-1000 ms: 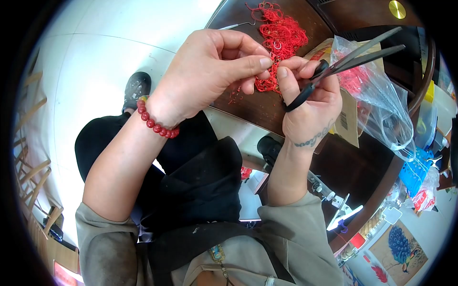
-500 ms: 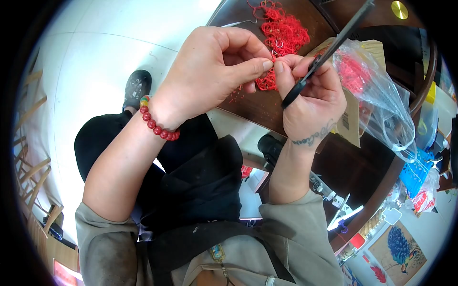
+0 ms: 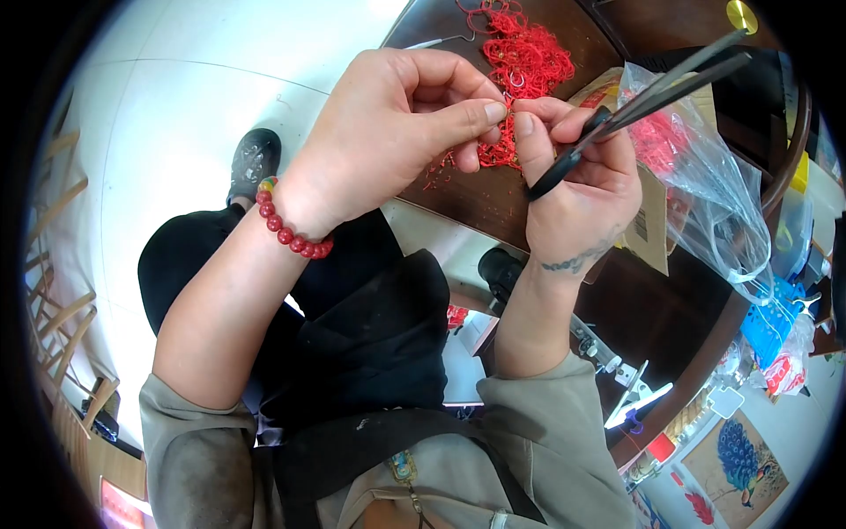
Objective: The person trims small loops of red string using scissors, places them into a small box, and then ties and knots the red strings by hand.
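My left hand, with a red bead bracelet at its wrist, pinches thumb to forefinger on something too small to make out. Close beside it, my right hand has the black-handled scissors hooked on its fingers, blades apart and pointing up and right. The right thumb and forefinger come near the left fingertips; whether they hold anything is unclear. Behind the fingers, a tangled heap of red cord lies on the dark wooden table. A thin metal hook tool rests left of the heap.
To the right are a clear plastic bag with red material inside and a cardboard piece. A blue plastic basket is farther right. Below the table edge, white metal parts show. A wooden rack stands far left.
The scissor blades swung upward and then back down to the right, and they are spread again. The right fingertips parted slightly from the left ones. My left hand hardly moved.
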`<state>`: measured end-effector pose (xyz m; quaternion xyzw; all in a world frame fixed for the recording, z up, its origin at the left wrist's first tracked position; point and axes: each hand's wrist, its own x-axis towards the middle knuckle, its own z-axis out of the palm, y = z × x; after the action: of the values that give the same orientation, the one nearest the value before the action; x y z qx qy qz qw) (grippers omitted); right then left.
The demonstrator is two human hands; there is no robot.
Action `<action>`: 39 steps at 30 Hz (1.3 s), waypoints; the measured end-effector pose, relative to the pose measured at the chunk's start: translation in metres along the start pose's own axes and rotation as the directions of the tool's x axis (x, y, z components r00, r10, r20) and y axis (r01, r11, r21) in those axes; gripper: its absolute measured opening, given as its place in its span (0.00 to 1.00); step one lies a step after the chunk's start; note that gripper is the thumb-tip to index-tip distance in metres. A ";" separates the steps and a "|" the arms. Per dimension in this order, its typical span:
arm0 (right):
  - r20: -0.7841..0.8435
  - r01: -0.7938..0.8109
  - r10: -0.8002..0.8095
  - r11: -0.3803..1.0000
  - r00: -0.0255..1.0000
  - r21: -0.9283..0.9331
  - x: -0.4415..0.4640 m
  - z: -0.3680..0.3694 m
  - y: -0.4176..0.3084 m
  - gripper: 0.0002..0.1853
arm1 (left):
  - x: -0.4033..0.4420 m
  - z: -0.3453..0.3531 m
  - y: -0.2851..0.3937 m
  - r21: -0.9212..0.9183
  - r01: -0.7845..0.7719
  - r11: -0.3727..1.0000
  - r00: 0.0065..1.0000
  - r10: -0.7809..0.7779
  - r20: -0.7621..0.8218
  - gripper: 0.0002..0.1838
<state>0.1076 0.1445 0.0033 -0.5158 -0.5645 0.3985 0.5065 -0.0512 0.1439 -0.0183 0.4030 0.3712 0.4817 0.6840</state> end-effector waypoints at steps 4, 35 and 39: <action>-0.013 0.001 -0.002 0.996 1.000 -0.084 -0.003 0.000 0.003 0.12 | 0.000 0.001 -0.002 0.087 -0.029 0.996 0.999 0.030 -0.015 0.09; 0.034 -0.004 0.009 0.990 0.999 -0.144 0.000 -0.007 0.005 0.15 | 0.001 -0.002 -0.002 0.132 -0.019 0.991 0.999 0.015 0.032 0.07; 0.003 -0.024 0.025 0.988 1.000 -0.154 -0.002 -0.007 0.002 0.15 | 0.001 -0.002 -0.002 0.151 -0.051 0.987 0.999 0.051 0.004 0.07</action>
<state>0.1143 0.1428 0.0018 -0.5593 -0.5885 0.3610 0.4589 -0.0522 0.1448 -0.0211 0.4631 0.3964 0.4696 0.6387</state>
